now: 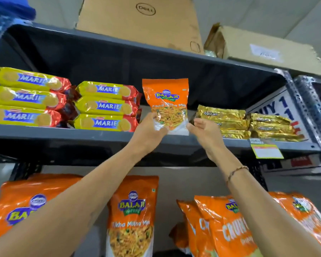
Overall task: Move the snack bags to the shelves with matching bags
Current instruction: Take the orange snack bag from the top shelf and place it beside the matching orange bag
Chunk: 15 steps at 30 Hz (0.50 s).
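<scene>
An orange Balaji Tikha Mitha Mix bag (166, 101) stands upright on the grey upper shelf (44, 133), between yellow Marie packs (106, 106) and gold Krackjack packs (222, 117). My left hand (148, 132) grips the bag's lower left corner. My right hand (204, 131) is beside the lower right corner with its fingers apart; I cannot tell whether it touches the bag. On the shelf below stands a matching larger Tikha Mitha Mix bag (132, 216), with another orange Balaji bag (24, 204) to its left and orange Crunchy bags (228, 229) to its right.
More Marie packs (28, 97) are stacked at the far left of the upper shelf. Cardboard boxes (143, 21) sit on top of the rack. A perforated metal upright (308, 112) and a green price tag (266, 148) are at the right.
</scene>
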Each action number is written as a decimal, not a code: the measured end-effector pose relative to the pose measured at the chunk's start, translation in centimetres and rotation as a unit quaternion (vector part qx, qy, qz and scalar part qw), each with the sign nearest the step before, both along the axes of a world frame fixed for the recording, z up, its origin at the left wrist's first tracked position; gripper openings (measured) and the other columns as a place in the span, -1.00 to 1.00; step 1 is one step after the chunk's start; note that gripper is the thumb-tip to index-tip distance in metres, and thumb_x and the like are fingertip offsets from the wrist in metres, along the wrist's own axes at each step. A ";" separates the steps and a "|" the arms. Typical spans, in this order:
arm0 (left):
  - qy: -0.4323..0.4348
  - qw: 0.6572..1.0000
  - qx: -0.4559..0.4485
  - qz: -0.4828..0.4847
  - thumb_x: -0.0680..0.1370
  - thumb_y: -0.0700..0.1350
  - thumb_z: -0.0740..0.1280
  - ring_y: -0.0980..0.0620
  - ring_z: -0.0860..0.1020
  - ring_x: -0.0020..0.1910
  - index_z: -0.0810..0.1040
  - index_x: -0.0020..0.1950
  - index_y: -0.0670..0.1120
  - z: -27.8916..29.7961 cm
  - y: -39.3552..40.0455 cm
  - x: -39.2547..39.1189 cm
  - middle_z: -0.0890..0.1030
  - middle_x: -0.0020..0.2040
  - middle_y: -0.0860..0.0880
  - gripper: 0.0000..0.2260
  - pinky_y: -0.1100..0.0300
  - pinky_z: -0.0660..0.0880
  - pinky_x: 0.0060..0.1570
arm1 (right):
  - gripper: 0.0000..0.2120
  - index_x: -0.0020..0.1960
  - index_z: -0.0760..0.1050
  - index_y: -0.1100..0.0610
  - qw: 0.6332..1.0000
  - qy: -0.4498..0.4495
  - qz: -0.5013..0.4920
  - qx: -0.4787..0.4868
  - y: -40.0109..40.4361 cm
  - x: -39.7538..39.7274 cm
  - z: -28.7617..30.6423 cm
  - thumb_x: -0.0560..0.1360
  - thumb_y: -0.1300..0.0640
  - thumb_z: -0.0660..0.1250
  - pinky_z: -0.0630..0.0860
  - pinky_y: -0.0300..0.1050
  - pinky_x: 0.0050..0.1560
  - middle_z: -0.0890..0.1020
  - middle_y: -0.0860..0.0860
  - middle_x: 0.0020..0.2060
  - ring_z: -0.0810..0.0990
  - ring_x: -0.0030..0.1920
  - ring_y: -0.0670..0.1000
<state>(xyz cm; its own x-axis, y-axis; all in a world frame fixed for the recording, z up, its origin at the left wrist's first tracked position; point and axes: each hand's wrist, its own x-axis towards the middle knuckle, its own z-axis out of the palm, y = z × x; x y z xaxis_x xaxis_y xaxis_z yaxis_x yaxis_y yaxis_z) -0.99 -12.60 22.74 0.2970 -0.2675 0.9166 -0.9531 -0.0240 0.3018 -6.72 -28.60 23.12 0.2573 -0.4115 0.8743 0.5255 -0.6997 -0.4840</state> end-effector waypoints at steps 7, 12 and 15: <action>0.104 0.983 0.084 0.122 0.55 -0.16 0.28 -0.06 0.45 -0.01 0.45 0.12 -0.17 6.1 -3.6 1.3 0.49 0.06 -0.12 -0.83 0.11 0.38 -0.06 | -0.60 -0.39 0.21 0.10 0.970 0.130 -0.156 -0.130 0.0 2.0 3.5 0.52 -0.02 0.28 0.19 -0.19 -0.44 0.33 -0.01 -0.43 0.34 -0.39 -0.01; 0.190 0.965 0.157 0.094 0.55 -0.20 0.27 -0.03 0.47 0.03 0.40 0.30 -0.18 7.9 -3.7 3.2 0.49 0.16 -0.12 -0.69 0.19 0.41 -0.17 | -0.65 -0.32 0.30 0.13 0.946 0.235 -0.147 -0.168 0.2 1.5 5.0 0.56 -0.04 0.20 0.27 -0.16 -0.31 0.36 0.00 -0.39 0.37 -0.32 0.00; 0.223 0.960 0.154 0.070 0.56 -0.20 0.27 -0.06 0.46 0.11 0.42 0.29 -0.21 8.0 -3.4 3.6 0.49 0.24 -0.13 -0.70 0.18 0.37 -0.12 | -0.63 -0.35 0.26 0.11 0.953 0.220 -0.149 -0.147 -0.2 1.9 5.1 0.57 -0.02 0.17 0.30 -0.14 -0.29 0.35 0.01 -0.40 0.35 -0.34 0.00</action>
